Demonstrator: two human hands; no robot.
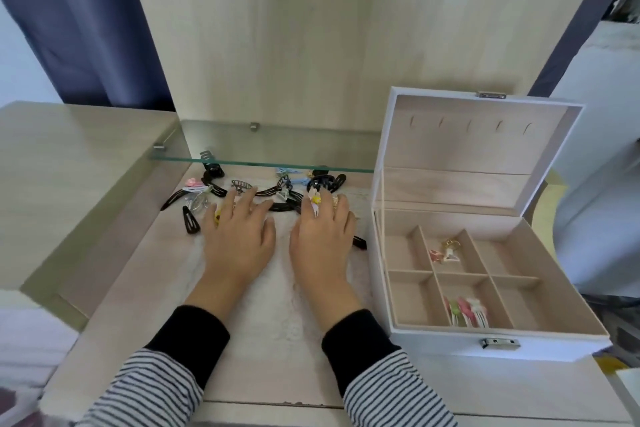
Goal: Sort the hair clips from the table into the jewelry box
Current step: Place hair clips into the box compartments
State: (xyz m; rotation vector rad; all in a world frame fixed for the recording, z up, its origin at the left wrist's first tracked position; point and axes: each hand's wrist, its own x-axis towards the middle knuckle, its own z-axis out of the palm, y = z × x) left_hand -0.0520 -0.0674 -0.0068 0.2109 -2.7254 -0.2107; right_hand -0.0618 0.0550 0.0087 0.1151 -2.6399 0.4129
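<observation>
Left hand, right hand flat on hair clips left of jewelry box, gripping nothing; clips likely light, slick, so pinch edgewise.

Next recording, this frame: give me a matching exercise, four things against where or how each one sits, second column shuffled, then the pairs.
Things:
1 jewelry box
2 pastel clips
3 black snap clip
4 glass shelf

Places and states:
A just left of the left hand
B front middle compartment of the box
C see-through, fixed at the back
D far right, lid up

Pairs: 1-D, 2-B, 3-A, 4-C
</observation>
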